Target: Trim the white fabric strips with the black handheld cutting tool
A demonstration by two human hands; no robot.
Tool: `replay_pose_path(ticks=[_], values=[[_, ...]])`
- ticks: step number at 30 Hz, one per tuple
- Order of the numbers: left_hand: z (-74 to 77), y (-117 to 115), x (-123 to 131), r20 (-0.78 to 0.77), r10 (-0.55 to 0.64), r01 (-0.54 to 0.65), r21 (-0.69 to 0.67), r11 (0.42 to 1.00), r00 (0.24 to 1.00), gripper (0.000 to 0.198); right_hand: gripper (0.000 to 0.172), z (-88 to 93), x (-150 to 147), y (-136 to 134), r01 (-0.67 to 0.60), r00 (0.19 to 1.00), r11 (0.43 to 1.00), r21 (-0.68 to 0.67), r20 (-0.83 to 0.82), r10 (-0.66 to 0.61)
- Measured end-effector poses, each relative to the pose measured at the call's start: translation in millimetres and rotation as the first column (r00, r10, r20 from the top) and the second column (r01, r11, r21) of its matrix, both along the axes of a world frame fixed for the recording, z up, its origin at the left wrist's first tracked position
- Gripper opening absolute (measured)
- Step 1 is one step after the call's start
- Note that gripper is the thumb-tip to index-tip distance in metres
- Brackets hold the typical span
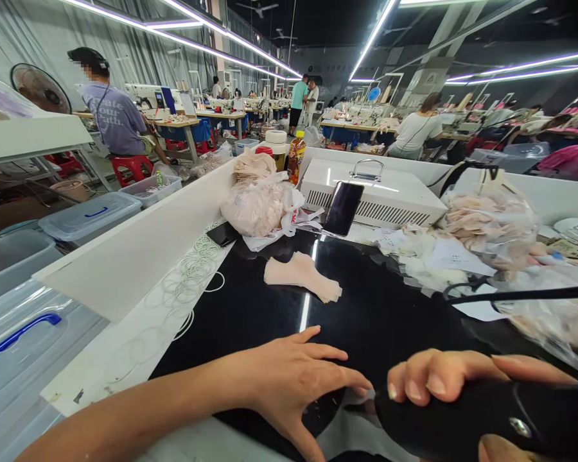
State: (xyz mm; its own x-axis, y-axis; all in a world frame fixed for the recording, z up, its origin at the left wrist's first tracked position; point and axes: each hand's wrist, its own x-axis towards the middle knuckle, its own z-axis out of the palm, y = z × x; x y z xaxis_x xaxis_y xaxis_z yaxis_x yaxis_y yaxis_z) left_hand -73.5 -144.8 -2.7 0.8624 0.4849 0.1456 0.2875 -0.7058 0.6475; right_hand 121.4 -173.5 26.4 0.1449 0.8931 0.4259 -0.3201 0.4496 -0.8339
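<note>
**Two hands at the near edge, one closed on a black object**

One grip was closed: the right hand point(455, 378) wrapped its fingers over the top of a black object point(467, 417), thumb beneath, at the near right corner of the bench point(390, 321). That object looked smooth and matte, rounded at its left end, with a small metal rivet set in its side; what it was could not be told. The left hand point(289, 378) lay open and flat on the bench beside it, fingers spread and gripping nothing, its fingertips all but touching the object's rounded end.

The bench top was glossy black and mirrored the ceiling lights. Toward its middle, well apart from both hands, lay a single beige fabric piece point(302, 274), soft, thin and roughly foot-shaped. Judging by this, little was finished: only that one piece sat out, while the stock waited in bulk. A crinkled plastic bag point(257, 205) stuffed with similar beige pieces sat at the far left corner, and a second, clear bag point(491, 224) bulged along the right edge, with loose white scraps between them.

Thin white rings point(192, 276) were strewn along the left edge on a pale strip. At the far edge stood a white metal box point(380, 192) with vent slots and a wire handle, a dark phone point(343, 207) leaning against it. A black cable point(520, 296) crossed the right side. Beyond the left edge were clear lidded bins point(24, 333) with a blue handle.
</note>
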Motion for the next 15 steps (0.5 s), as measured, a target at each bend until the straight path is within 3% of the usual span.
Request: replay_pose_path(ticks=[6, 11, 15], values=[[0.2, -1, 0, -0.005, 0.007, -0.007, -0.009, 1.0, 1.0, 0.1, 0.032, 15.8, -11, -8, 0.048, 0.999, 0.998, -0.042, -0.008, -0.049], [1.8, -1, 0, -0.019, 0.014, -0.014, -0.005, 1.0, 1.0, 0.099, 0.03, 16.5, -8, -5, -0.089, 0.996, 0.994, 0.057, 0.016, 0.088], [2.4, -3, 0, -0.023, 0.027, -0.027, 0.016, 1.0, 0.999, 0.096, 0.026, 18.9, -11, -11, -0.081, 0.996, 0.996, 0.028, 0.031, 0.081]])
